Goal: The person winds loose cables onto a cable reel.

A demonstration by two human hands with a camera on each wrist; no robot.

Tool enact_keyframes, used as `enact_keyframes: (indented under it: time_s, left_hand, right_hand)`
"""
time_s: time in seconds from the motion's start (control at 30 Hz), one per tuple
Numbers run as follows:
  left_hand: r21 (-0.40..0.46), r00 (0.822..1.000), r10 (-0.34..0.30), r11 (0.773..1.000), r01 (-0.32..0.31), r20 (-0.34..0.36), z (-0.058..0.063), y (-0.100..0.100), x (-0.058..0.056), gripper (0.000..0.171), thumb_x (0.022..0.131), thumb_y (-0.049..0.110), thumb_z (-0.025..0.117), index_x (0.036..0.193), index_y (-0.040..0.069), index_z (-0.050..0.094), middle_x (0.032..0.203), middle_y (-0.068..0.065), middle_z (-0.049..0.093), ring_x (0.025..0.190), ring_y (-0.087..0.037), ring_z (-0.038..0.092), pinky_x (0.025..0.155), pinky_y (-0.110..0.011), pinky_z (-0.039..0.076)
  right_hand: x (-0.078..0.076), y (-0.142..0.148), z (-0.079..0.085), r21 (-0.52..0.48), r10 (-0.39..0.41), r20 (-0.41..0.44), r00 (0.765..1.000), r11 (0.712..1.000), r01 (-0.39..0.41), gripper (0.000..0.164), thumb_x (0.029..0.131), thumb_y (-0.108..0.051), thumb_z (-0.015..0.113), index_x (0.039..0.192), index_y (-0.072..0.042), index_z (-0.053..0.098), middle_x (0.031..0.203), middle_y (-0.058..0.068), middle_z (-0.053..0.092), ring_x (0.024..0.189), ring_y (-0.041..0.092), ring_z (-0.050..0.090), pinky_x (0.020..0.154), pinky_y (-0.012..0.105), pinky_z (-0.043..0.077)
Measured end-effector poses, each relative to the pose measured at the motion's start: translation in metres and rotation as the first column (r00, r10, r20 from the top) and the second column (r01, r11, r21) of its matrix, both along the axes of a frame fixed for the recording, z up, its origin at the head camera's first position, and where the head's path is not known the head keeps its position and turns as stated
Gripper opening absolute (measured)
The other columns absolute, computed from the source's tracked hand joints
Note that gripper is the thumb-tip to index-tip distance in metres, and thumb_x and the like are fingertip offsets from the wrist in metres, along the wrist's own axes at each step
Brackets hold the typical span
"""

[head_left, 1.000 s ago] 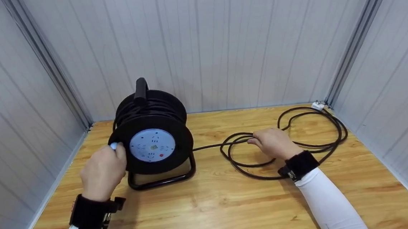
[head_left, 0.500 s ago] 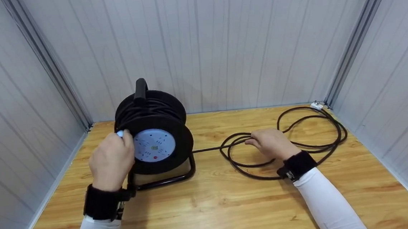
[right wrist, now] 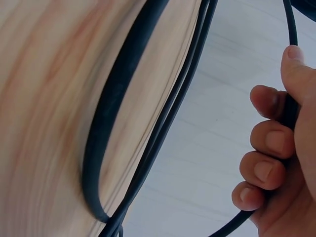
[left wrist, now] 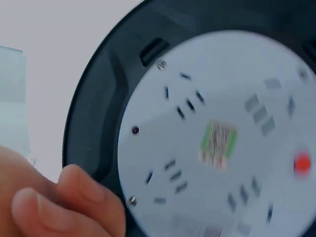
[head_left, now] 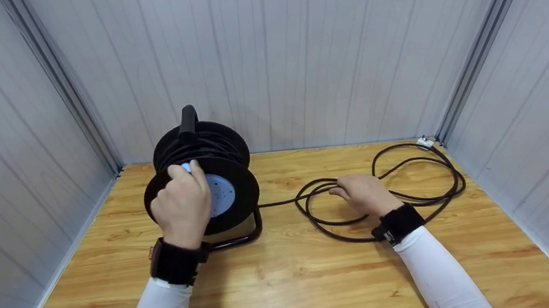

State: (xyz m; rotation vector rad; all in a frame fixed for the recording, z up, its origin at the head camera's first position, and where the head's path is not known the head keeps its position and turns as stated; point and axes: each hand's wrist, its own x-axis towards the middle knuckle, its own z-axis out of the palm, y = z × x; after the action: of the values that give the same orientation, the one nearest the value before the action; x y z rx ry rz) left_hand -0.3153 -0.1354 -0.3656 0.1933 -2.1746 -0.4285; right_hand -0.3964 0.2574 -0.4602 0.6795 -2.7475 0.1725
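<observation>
The left hand [head_left: 181,206] held the reel's [head_left: 224,193] blue knob [head_left: 186,167] in curled fingers [left wrist: 91,192]. The right hand [head_left: 363,193] likewise gripped the cable [right wrist: 109,98].

The left hand [left wrist: 66,205] showed curled at lower left, overlapping the edge of a black reel disc [left wrist: 89,118]. The pale round socket panel [left wrist: 187,143] bore slots [left wrist: 190,104], screws [left wrist: 135,130], a green-edged label [left wrist: 218,140] and a blurred red button [left wrist: 302,164].

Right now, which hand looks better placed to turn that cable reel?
Probably the left hand: it grips the light-blue knob on the cable reel. The right hand is away from the reel, holding the black cable that runs to it.
</observation>
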Motion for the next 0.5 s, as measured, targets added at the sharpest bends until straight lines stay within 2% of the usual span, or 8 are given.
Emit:
enact_keyframes:
  time_s: [0.1, 0.23, 0.37, 0.5]
  left_hand:
    - [-0.052, 0.996, 0.008, 0.999, -0.013, -0.088, -0.004, 0.014, -0.003, 0.045, 0.104, 0.037, 0.035, 0.077, 0.003, 0.046, 0.044, -0.007, 0.039, 0.036, -0.033, 0.048, 0.034, -0.047, 0.034]
    - [-0.126, 0.986, -0.005, 0.992, -0.016, -0.166, -0.008, 0.028, -0.006, 0.041, 0.103, 0.033, 0.04, 0.078, 0.002, 0.049, 0.043, 0.0, 0.031, 0.032, -0.026, 0.044, 0.031, -0.043, 0.033]
    - [-0.157, 0.979, -0.014, 0.987, -0.018, -0.203, -0.012, 0.038, -0.009, 0.038, 0.102, 0.031, 0.043, 0.078, 0.003, 0.049, 0.044, 0.003, 0.024, 0.03, -0.024, 0.04, 0.029, -0.04, 0.029]
    - [-0.166, 0.98, -0.026, 0.986, -0.008, -0.198, -0.018, 0.045, -0.01, 0.037, 0.101, 0.032, 0.044, 0.08, 0.002, 0.05, 0.043, 0.002, 0.025, 0.03, -0.024, 0.04, 0.028, -0.04, 0.027]
  right_hand:
    - [0.0, 0.001, -0.002, 0.0, 0.02, -0.01, 1.0, 1.0, -0.02, 0.039, 0.1, -0.049, 0.047, 0.074, -0.021, 0.048, 0.06, -0.007, 0.046, 0.052, 0.012, 0.045, 0.05, 0.034, 0.04]
    - [-0.001, 0.0, -0.003, -0.015, 0.038, -0.011, 0.999, 0.999, -0.038, 0.038, 0.1, -0.049, 0.047, 0.074, -0.022, 0.048, 0.061, -0.008, 0.046, 0.053, 0.011, 0.045, 0.052, 0.034, 0.041]
    - [-0.002, 0.0, -0.001, -0.024, 0.027, -0.002, 1.0, 0.999, -0.027, 0.037, 0.1, -0.048, 0.048, 0.074, -0.021, 0.049, 0.062, -0.007, 0.047, 0.054, 0.012, 0.047, 0.054, 0.035, 0.042]
    - [-0.003, 0.002, -0.001, -0.022, 0.01, 0.025, 1.0, 1.0, -0.01, 0.037, 0.1, -0.048, 0.048, 0.074, -0.021, 0.049, 0.062, -0.007, 0.047, 0.055, 0.012, 0.048, 0.055, 0.035, 0.042]
